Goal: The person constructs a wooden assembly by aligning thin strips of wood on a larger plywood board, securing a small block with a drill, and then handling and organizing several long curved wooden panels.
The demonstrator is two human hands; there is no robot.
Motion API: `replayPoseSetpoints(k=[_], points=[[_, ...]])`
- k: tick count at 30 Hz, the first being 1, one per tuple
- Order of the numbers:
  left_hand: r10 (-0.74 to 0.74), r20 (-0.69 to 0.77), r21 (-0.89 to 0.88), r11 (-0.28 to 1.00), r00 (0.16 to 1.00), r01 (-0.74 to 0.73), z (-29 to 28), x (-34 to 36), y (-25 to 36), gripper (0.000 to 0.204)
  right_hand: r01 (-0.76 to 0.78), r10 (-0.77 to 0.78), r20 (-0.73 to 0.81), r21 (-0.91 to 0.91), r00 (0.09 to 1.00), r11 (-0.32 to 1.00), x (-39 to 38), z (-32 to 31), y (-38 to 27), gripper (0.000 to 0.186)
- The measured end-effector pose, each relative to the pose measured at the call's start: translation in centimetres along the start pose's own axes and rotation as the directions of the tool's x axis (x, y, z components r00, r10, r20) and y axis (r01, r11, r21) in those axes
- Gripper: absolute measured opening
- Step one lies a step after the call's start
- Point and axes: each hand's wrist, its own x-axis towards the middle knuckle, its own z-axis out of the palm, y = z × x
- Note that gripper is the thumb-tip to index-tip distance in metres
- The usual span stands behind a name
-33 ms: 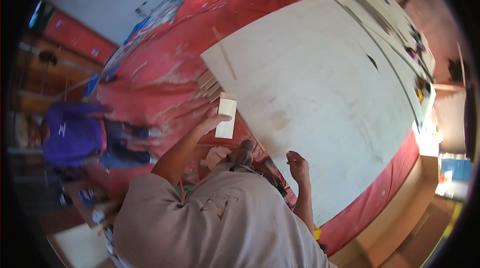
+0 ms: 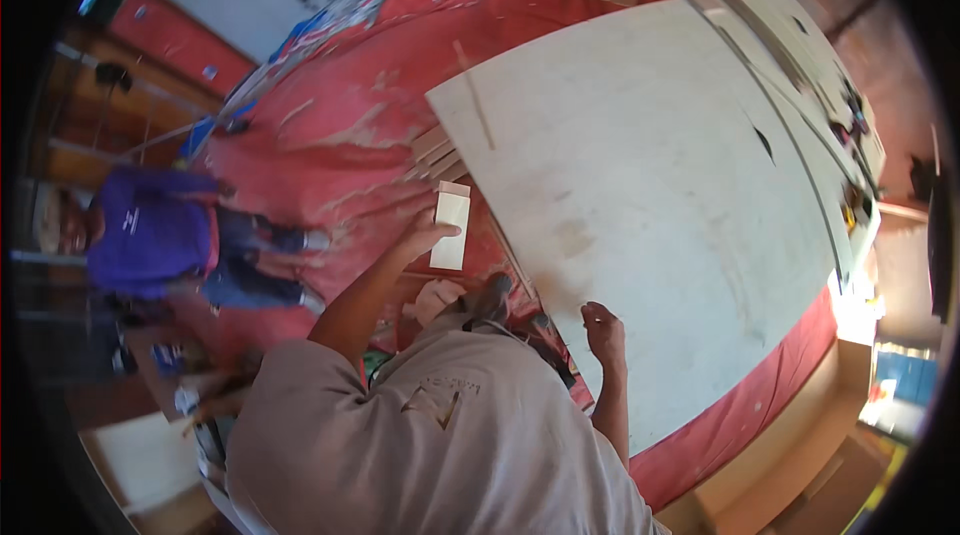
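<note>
My left hand [image 2: 424,237] is closed round a pale, flat rectangular block [image 2: 452,227], with the thumb lying across its face. Its upper end has a pinkish-brown edge. The block is held upright in the picture, left of the near edge of a large whitish panel [image 2: 650,185]. My right hand [image 2: 605,333] hovers over or beside the panel's lower part, its fingers curled in. What it holds, if anything, is too small to make out.
Red sheeting [image 2: 320,125] lies left of the panel, with several wood strips [image 2: 437,153] by the panel's corner. A person in a purple top [image 2: 150,230] stands at left. Long boards [image 2: 770,35] and small tools lie along the panel's far right edge.
The whole view has shifted slightly, so the panel and red sheeting sit farther right and mostly lower. My left hand keeps hold of the block; my right hand stays curled.
</note>
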Motion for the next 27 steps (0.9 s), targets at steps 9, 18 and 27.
replayPoseSetpoints(k=[9, 18, 27], points=[[-0.464, -0.263, 0.050, 0.869, 0.846, 0.492, -0.7, -26.6, -39.7, 0.071, 0.371, -0.326, 0.240, -0.172, 0.914, 0.913, 9.0, 1.8, -8.9, 0.040], [-0.482, -0.443, 0.118, 0.805, 0.756, 0.582, -6.2, -20.4, -41.5, 0.054, 0.498, -0.463, 0.298, -0.051, 0.835, 0.866, 13.9, 14.3, -25.9, 0.029], [-0.294, -0.528, 0.097, 0.911, 0.797, 0.401, -37.3, -2.5, -42.2, 0.041, 0.281, -0.324, -0.116, -0.286, 0.939, 0.916, 30.4, 31.6, -37.9, 0.039]])
